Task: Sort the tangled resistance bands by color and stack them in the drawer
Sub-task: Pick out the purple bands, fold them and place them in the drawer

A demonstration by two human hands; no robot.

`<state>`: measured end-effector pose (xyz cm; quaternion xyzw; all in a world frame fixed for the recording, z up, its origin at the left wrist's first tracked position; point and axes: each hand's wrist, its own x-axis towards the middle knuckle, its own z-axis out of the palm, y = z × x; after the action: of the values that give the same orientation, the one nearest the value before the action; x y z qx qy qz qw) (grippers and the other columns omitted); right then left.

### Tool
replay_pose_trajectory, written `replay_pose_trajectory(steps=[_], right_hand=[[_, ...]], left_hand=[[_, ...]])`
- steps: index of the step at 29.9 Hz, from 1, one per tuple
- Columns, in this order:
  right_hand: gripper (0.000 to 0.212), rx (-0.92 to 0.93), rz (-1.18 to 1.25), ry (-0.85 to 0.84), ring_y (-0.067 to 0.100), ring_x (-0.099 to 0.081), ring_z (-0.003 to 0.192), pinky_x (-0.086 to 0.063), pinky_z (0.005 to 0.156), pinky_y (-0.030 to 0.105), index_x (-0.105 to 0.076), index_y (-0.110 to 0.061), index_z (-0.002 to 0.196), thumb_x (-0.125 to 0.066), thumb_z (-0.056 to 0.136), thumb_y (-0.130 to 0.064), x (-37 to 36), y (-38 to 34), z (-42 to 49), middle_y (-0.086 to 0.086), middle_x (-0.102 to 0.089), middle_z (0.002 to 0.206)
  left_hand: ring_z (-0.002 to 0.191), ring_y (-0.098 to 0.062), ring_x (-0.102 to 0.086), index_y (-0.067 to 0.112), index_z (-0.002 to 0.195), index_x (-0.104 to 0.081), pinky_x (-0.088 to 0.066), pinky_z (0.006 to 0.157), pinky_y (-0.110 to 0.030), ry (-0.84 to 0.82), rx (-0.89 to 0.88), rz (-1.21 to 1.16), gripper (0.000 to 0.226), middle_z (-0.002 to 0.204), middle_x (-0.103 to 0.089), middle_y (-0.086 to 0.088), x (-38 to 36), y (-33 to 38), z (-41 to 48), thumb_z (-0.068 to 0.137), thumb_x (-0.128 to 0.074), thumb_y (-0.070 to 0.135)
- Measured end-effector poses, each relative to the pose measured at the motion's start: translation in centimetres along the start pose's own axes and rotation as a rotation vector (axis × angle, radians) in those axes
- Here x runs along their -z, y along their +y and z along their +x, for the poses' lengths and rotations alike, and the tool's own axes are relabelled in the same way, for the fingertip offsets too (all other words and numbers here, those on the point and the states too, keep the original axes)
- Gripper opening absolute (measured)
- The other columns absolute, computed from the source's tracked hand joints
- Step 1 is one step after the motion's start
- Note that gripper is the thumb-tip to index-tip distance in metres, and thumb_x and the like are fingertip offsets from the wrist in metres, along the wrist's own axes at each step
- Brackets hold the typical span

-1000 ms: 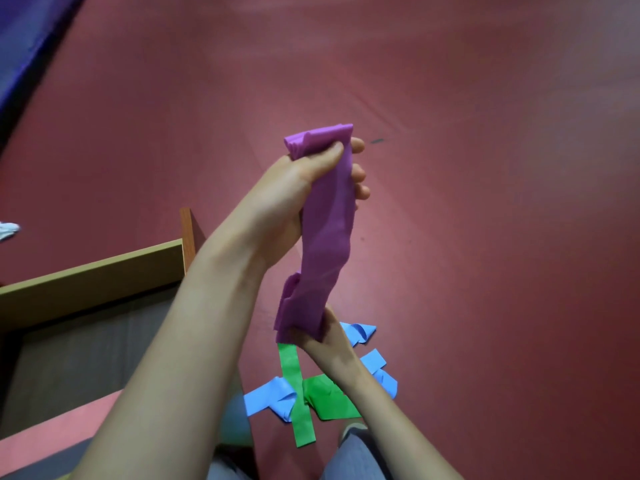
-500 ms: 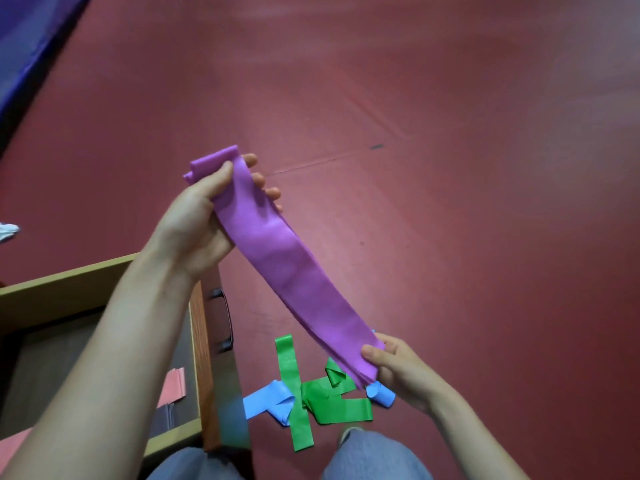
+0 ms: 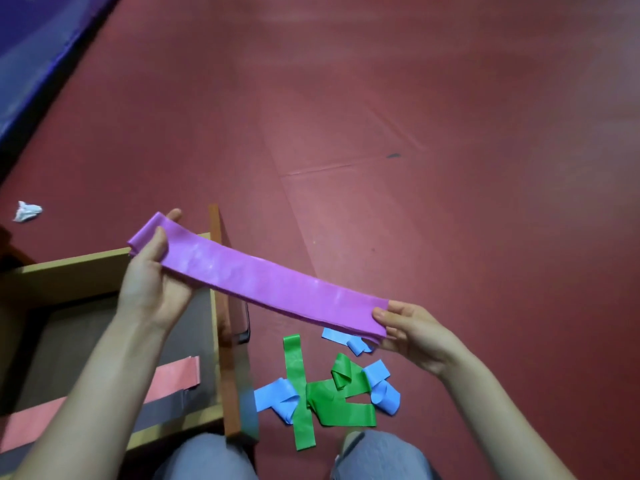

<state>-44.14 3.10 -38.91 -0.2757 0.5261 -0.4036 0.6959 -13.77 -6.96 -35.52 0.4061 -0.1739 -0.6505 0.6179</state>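
A purple resistance band [image 3: 263,282] is stretched flat between my two hands. My left hand [image 3: 152,278] pinches its far end above the open wooden drawer [image 3: 69,275]. The band's near end is pinched by my right hand [image 3: 412,329], over the floor. Inside the drawer lies a pink band [image 3: 173,375] with a grey band [image 3: 162,407] beside it. On the red floor below my right hand, green bands [image 3: 332,400] and blue bands [image 3: 273,398] lie tangled together.
The drawer's brown front panel with a black handle [image 3: 244,327] stands between the drawer and the tangle. A crumpled white scrap [image 3: 27,211] lies at far left. A blue mat [image 3: 41,39] edges the upper left. My knees [image 3: 377,459] are at the bottom.
The purple band went from bunched and upright to pulled out flat and nearly level. My left hand dropped toward the drawer; my right hand moved right, away from it.
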Motion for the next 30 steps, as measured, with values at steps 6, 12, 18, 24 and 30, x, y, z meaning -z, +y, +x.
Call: replay_pose_trajectory(steps=[6,12,18,24,30], right_hand=[[0.013,0.018,-0.136,0.075,0.007,-0.065,0.052,-0.054,0.050,0.017,-0.063,-0.002,0.093,-0.053,0.086,0.003,-3.1,-0.5,1.8,-0.002,-0.070,0.061],[0.011,0.008,-0.236,0.049,0.008,-0.064,0.048,-0.056,0.050,0.018,-0.061,-0.001,0.086,-0.054,0.084,0.007,-9.0,-0.3,4.8,0.005,-0.067,0.065],[0.013,0.078,-0.364,0.023,0.005,-0.058,0.045,-0.053,0.044,0.017,-0.057,0.002,0.096,-0.055,0.084,0.008,-15.2,-0.3,7.3,0.010,-0.055,0.074],[0.016,0.260,-0.754,-0.019,0.016,-0.057,0.067,-0.051,0.046,0.015,-0.059,-0.006,0.096,-0.056,0.083,0.002,-24.1,0.9,10.7,0.002,-0.054,0.077],[0.019,0.265,-1.140,0.000,0.024,-0.057,0.088,-0.052,0.069,0.027,-0.057,-0.005,0.101,-0.054,0.083,-0.003,-27.6,4.6,15.4,0.009,-0.056,0.095]], left_hand=[[0.053,-0.005,-0.067,0.016,0.088,-0.059,-0.056,0.057,-0.026,0.169,0.141,0.150,0.018,0.057,-0.070,0.004,4.4,2.6,-2.5,0.093,-0.043,0.011],[0.065,-0.016,-0.063,0.007,0.078,-0.054,-0.053,0.081,-0.039,0.432,0.198,0.234,0.010,0.065,-0.066,-0.008,9.7,5.8,-3.2,0.088,-0.053,0.005],[0.050,-0.012,-0.065,0.000,0.087,-0.059,-0.051,0.077,-0.036,0.605,0.062,0.262,0.007,0.053,-0.066,-0.005,14.5,7.8,-1.7,0.081,-0.062,0.000],[0.052,-0.012,-0.058,-0.005,0.083,-0.054,-0.050,0.073,-0.034,0.939,-0.124,0.097,0.005,0.068,-0.066,-0.013,19.8,7.4,-0.1,0.082,-0.058,-0.007],[0.114,-0.038,-0.054,-0.013,0.124,-0.044,-0.044,0.095,-0.043,1.193,-0.066,0.491,0.050,0.128,-0.051,-0.029,25.4,4.8,2.9,0.083,-0.062,0.010]])
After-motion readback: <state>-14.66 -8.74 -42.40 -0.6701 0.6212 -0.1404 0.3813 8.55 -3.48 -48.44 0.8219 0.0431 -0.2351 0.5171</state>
